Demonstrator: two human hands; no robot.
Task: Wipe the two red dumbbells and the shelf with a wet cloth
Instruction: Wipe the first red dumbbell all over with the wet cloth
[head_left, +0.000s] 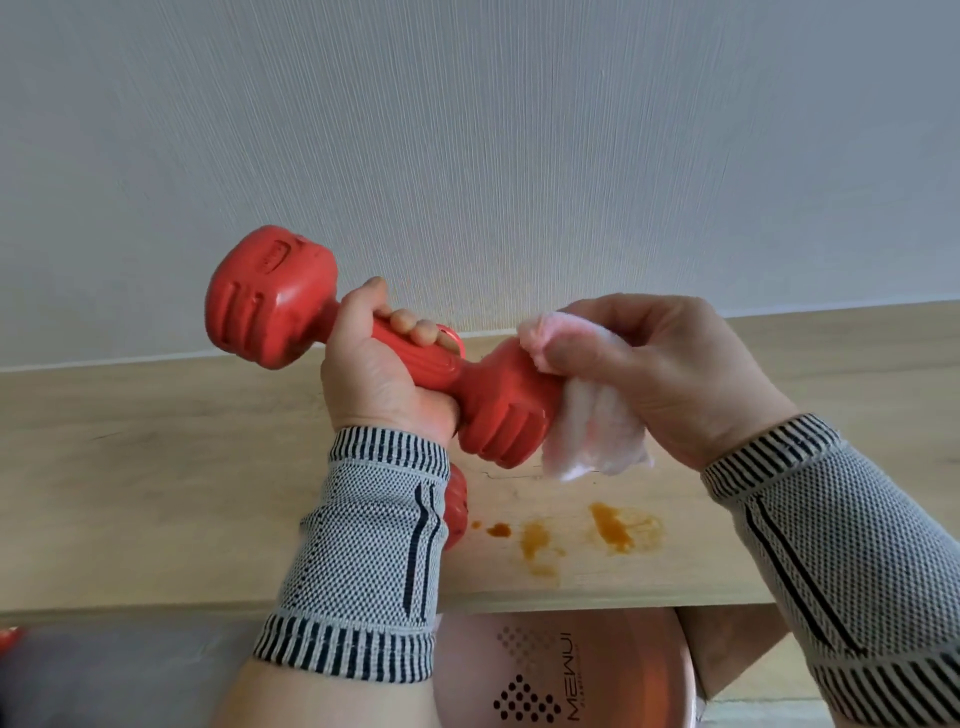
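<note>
Dumbbell (363, 353) held above shelf (156, 493), long axis 10-to-4 o'clock; left hand (384, 374) grip wrapped round handle, right hand (649, 374) grip pinching wet cloth (592, 436) against the 4 o'clock head.

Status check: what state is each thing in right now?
Red ribbed plastic dumbbell: lifted, tilted, left hand grips its handle.
Pale pink wet cloth: bunched in right hand, against the dumbbell's end.
Second red dumbbell: mostly hidden.
Light wooden shelf: orange stains.
</note>
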